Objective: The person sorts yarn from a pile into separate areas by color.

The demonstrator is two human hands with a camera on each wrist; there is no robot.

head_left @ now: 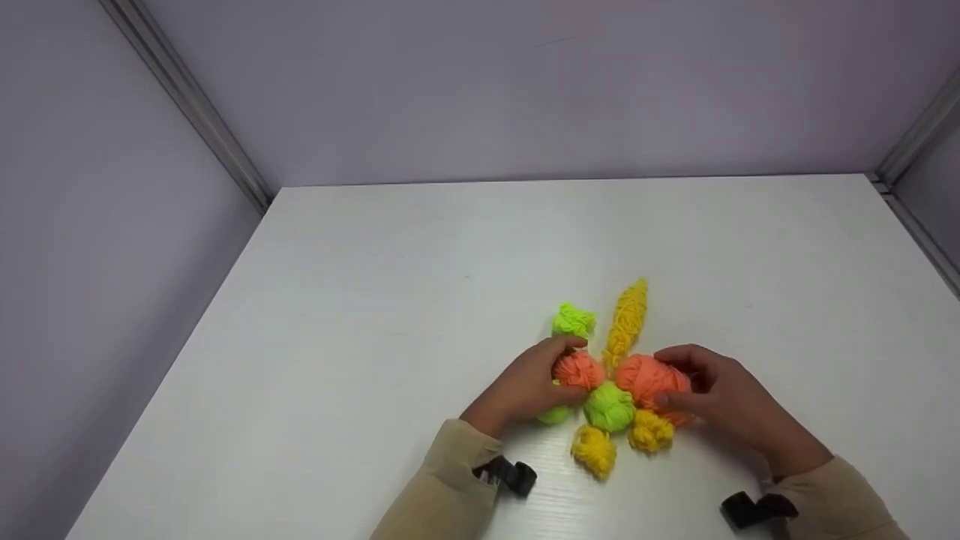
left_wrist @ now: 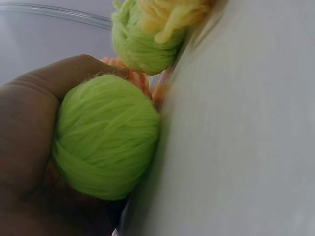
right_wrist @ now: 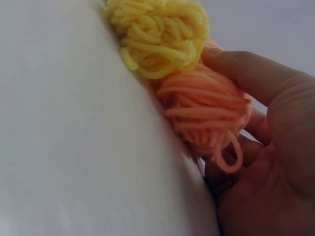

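My left hand (head_left: pixel 531 384) grips a small orange yarn ball (head_left: pixel 581 370), thumb in front and fingers behind. A lime-green yarn ball (left_wrist: pixel 106 137) sits in the hollow of that hand, close to the palm; in the head view it is partly hidden under the thumb. My right hand (head_left: pixel 724 386) holds orange yarn (right_wrist: pixel 204 108) between thumb and fingers, a loose loop hanging from its end. Between the hands, a green ball (head_left: pixel 610 407) lies against both orange pieces. A yellow yarn ball (right_wrist: pixel 160 37) touches the orange yarn by the right thumb.
Beyond the hands lie a long yellow yarn bundle (head_left: pixel 628 319) and another green ball (head_left: pixel 574 320). A second yellow ball (head_left: pixel 594 451) lies nearer the body. All rest on a white table (head_left: pixel 375 300), with pale panels (head_left: pixel 525 90) around its back and sides.
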